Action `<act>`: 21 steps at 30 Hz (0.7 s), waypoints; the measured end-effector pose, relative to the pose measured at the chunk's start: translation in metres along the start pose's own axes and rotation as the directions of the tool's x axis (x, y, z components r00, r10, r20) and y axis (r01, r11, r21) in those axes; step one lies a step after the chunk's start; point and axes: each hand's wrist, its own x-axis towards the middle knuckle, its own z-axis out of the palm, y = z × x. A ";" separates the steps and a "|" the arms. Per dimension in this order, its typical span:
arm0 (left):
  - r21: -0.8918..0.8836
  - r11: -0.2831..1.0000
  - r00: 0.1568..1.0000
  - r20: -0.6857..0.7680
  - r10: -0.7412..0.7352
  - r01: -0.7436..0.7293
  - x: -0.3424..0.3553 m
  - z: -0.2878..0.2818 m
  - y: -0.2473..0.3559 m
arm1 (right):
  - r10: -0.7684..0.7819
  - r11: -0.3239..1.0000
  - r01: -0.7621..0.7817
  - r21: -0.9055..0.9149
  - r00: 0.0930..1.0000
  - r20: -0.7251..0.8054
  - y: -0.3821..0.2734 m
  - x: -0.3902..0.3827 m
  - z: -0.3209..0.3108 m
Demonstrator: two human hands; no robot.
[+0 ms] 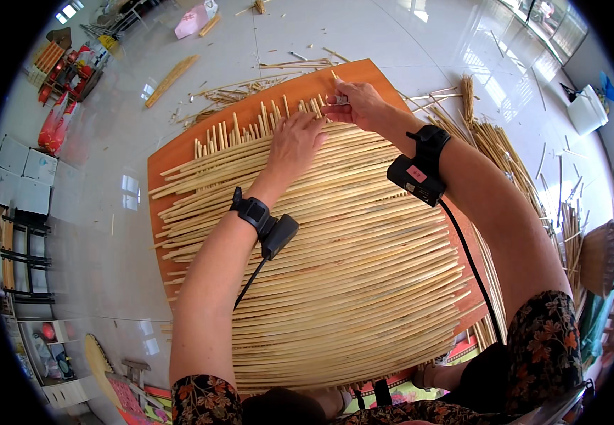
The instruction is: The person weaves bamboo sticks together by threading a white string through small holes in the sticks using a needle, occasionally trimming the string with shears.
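Many pale straw-coloured stalks [335, 269] lie side by side across an orange board [368, 76], with short upright ends in a row along its far side. My left hand [296, 142] rests palm down at that row, fingers slightly bent and apart over the stalks. Just right of it, my right hand [356, 106] pinches a thin stalk [335, 76] near the board's far edge; its fingertips are partly hidden. Both wrists carry black strapped devices with cables.
Loose stalks and bundles [491, 142] lie on the pale tiled floor to the right, near a wicker basket [597, 262] and white bucket [587, 110]. A pink bag [192, 20] sits beyond the board. Boxes [23, 170], racks and red bags [59, 124] line the left.
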 end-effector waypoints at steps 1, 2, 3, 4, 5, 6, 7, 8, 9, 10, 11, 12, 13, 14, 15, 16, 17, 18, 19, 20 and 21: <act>-0.016 1.000 1.000 0.003 0.003 -0.003 -0.003 0.002 0.003 | -0.002 1.000 0.002 -0.008 1.000 0.004 0.000 0.001 0.001; 0.001 1.000 0.999 0.038 -0.015 0.015 -0.005 0.004 0.005 | -0.003 1.000 0.003 -0.015 1.000 0.008 0.000 0.002 0.002; 0.020 0.999 0.997 0.073 -0.032 0.031 -0.005 0.005 0.007 | -0.006 1.000 0.006 -0.021 1.000 0.013 0.001 0.004 0.002; 0.041 0.998 0.993 0.109 -0.051 0.047 -0.006 0.005 0.008 | -0.021 0.999 0.021 -0.032 1.000 -0.008 0.004 0.006 0.003; 0.022 0.998 0.989 0.131 -0.069 0.066 -0.006 0.005 0.008 | -0.036 0.998 0.035 -0.044 0.999 -0.029 0.007 0.009 0.005; 0.000 0.997 0.985 0.152 -0.080 0.081 -0.005 0.006 0.011 | -0.055 0.997 0.052 -0.056 0.997 -0.054 0.009 0.011 0.004; -0.021 0.995 0.981 0.173 -0.091 0.097 -0.003 0.006 0.012 | -0.087 0.994 0.082 -0.068 0.993 -0.077 0.010 0.014 0.003; -0.031 0.996 0.983 0.163 -0.081 0.087 0.000 0.006 0.014 | -0.120 0.990 0.112 -0.080 0.988 -0.099 0.010 0.017 0.001; -0.035 0.996 0.984 0.158 -0.076 0.082 -0.002 0.005 0.012 | -0.147 0.987 0.138 -0.088 0.982 -0.115 0.012 0.019 0.005; -0.040 0.996 0.986 0.153 -0.070 0.077 -0.003 0.005 0.010 | -0.141 0.987 0.130 -0.091 0.981 -0.130 0.014 0.019 0.006; -0.027 0.996 0.980 0.179 -0.082 0.088 -0.004 0.005 0.011 | -0.136 0.988 0.123 -0.095 0.980 -0.145 0.014 0.019 0.007; -0.009 0.995 0.975 0.201 -0.094 0.098 -0.004 0.005 0.011 | -0.135 0.988 0.120 -0.098 0.979 -0.156 0.012 0.020 0.010; 0.020 0.993 0.969 0.220 -0.114 0.112 -0.006 0.003 0.009 | -0.135 0.989 0.125 -0.075 0.981 -0.142 0.012 0.022 0.012; 0.018 0.995 0.975 0.198 -0.103 0.101 -0.005 0.003 0.009 | -0.134 0.990 0.128 -0.053 0.983 -0.128 0.013 0.020 0.009; 0.023 0.995 0.978 0.183 -0.099 0.096 -0.008 0.005 0.009 | -0.125 0.992 0.123 -0.024 0.986 -0.108 0.017 0.018 0.008; 0.036 0.995 0.981 0.166 -0.097 0.092 -0.010 0.003 0.008 | -0.172 0.984 0.168 -0.059 0.982 -0.079 0.020 0.014 0.008; 0.036 0.995 0.985 0.143 -0.096 0.091 -0.009 0.004 0.009 | -0.224 0.971 0.218 -0.096 0.973 -0.061 0.020 0.010 0.002; 0.033 0.996 0.989 0.120 -0.088 0.085 -0.007 0.005 0.012 | -0.250 0.962 0.243 -0.122 0.967 -0.048 0.022 0.008 -0.002; 0.028 0.996 0.991 0.098 -0.088 0.085 -0.007 0.003 0.013 | -0.272 0.953 0.264 -0.150 0.962 -0.030 0.027 0.008 -0.003; 0.007 0.995 0.989 0.112 -0.097 0.097 -0.007 -0.001 0.012 | -0.292 0.942 0.286 -0.176 0.956 -0.013 0.031 0.010 -0.003; -0.022 0.994 0.986 0.128 -0.104 0.107 -0.007 -0.003 0.013 | -0.313 0.936 0.308 -0.172 0.950 -0.005 0.034 0.008 -0.003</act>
